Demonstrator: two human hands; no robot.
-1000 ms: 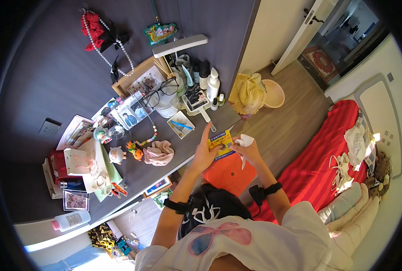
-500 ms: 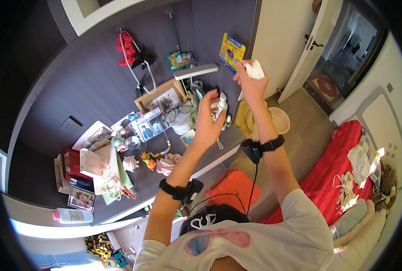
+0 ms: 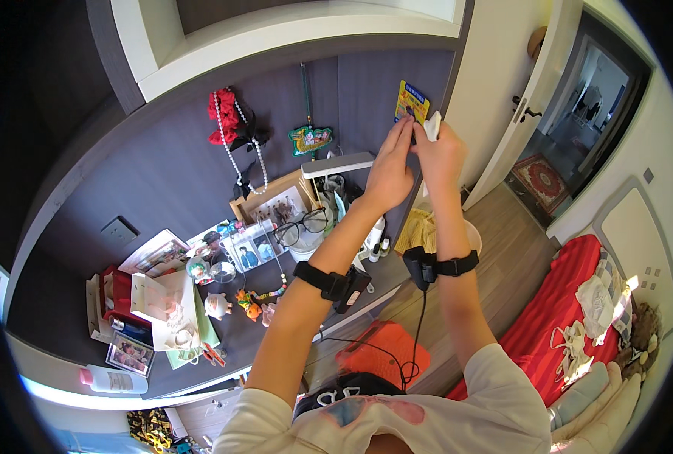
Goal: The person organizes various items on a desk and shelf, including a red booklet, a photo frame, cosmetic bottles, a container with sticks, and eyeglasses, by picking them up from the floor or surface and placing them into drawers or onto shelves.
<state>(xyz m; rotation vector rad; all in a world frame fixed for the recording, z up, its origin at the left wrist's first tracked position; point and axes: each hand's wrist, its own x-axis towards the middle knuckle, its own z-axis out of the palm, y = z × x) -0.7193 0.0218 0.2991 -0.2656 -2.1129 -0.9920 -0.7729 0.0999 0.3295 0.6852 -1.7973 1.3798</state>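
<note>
Yellow-and-blue card (image 3: pixel 412 101) is at the upper rt of the dark panel (image 3: pixel 367 98), just inside that panel's rt edge. L hand (image 3: pixel 389 175): fingers straight, close together, tips at card's lower edge; cannot tell if pinching or only touching. R hand (image 3: pixel 441 155): closed on a white wad (image 3: pixel 433 125), beside same edge. Risk, in my judgement: card slips, cause = wad taking up R fingers plus poss. light L contact; likely drop toward the desk (image 3: pixel 234 342). 2nd risk: L forearm lowers onto glasses (image 3: pixel 302 225) or lamp (image 3: pixel 337 164), both near it. 3rd: black cable (image 3: pixel 420 325) hanging from R wristband (image 3: pixel 456 264) snags on red stool (image 3: pixel 378 352). Edges: panel ends just rt of card, pale wall beyond. Room: panel stretch to L, approx. as far as green charm (image 3: pixel 310 140); also rt, over floor (image 3: pixel 484 261) btwn desk and red bed cover (image 3: pixel 541 318).
</note>
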